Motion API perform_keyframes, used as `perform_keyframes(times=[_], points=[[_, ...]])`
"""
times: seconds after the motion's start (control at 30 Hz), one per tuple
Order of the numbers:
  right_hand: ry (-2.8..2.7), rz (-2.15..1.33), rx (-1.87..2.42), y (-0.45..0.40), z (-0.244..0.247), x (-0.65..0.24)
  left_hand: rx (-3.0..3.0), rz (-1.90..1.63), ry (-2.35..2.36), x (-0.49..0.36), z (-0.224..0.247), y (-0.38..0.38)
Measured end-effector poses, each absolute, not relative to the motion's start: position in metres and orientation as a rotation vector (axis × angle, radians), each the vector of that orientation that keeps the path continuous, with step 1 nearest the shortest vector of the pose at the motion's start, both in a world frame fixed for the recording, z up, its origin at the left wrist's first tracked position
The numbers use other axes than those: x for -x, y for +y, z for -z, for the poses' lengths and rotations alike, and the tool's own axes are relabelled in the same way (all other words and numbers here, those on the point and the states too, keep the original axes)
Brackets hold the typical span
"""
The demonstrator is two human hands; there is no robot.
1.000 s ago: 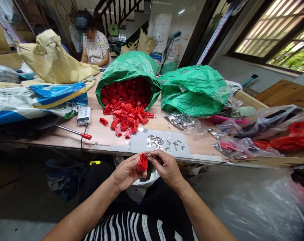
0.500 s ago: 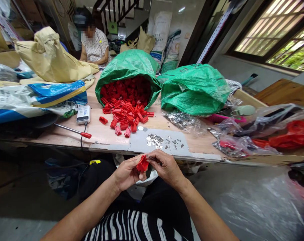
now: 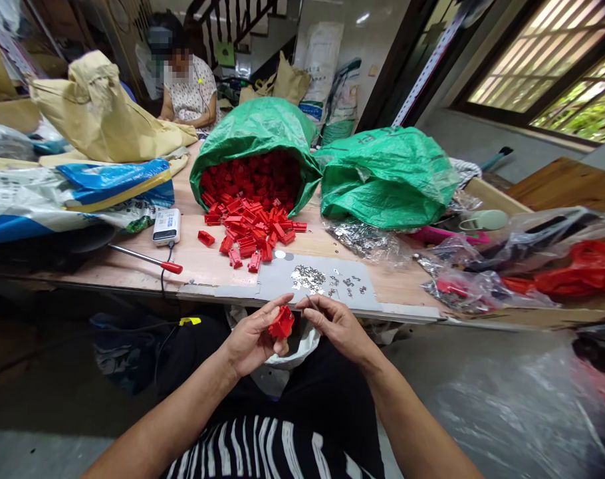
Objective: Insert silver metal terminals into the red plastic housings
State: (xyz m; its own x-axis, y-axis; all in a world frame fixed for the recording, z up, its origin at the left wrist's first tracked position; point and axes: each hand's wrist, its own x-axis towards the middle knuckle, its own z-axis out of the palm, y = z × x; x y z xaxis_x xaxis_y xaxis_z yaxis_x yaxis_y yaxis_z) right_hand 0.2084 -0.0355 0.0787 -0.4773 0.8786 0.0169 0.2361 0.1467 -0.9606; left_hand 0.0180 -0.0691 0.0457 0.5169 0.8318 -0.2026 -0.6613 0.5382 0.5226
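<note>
My left hand (image 3: 255, 338) is closed round a red plastic housing (image 3: 281, 322) just in front of the table edge. A short gap to its right, my right hand (image 3: 340, 326) pinches a small thin metal piece (image 3: 311, 301), whose exact shape is too small to make out. Beyond both hands, a pile of small flat silvery metal parts (image 3: 308, 278) lies on a grey sheet (image 3: 276, 287), with darker metal bits (image 3: 349, 284) to its right. Further back, loose red plastic housings (image 3: 247, 229) spill from the mouth of a green sack (image 3: 262, 120).
Another green sack (image 3: 389, 176) lies beside the first. On the left are a red-handled metal rod (image 3: 147, 258), a white cabled device (image 3: 166, 227) and large bags. Clear plastic bags (image 3: 469, 286) crowd the right. A white bag (image 3: 302, 352) hangs below my hands. A person (image 3: 190, 90) sits across the table.
My hands have moved apart: the right hand has drawn back to the right from the red housing. The left hand keeps its hold, with its index finger now stretched out.
</note>
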Motion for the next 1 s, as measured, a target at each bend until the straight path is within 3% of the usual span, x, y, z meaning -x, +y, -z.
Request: perform_keyframes(times=[0.67,1.0], points=[[-1.732,-1.628,1.034,-0.029,-0.059,-0.201,-0.543,-0.816,0.677,-0.022,-0.038,-0.062],[-1.529,-1.586,1.125,-0.034,-0.039,-0.203,-1.426,-1.232,1.056,-0.024,-0.043,-0.074]])
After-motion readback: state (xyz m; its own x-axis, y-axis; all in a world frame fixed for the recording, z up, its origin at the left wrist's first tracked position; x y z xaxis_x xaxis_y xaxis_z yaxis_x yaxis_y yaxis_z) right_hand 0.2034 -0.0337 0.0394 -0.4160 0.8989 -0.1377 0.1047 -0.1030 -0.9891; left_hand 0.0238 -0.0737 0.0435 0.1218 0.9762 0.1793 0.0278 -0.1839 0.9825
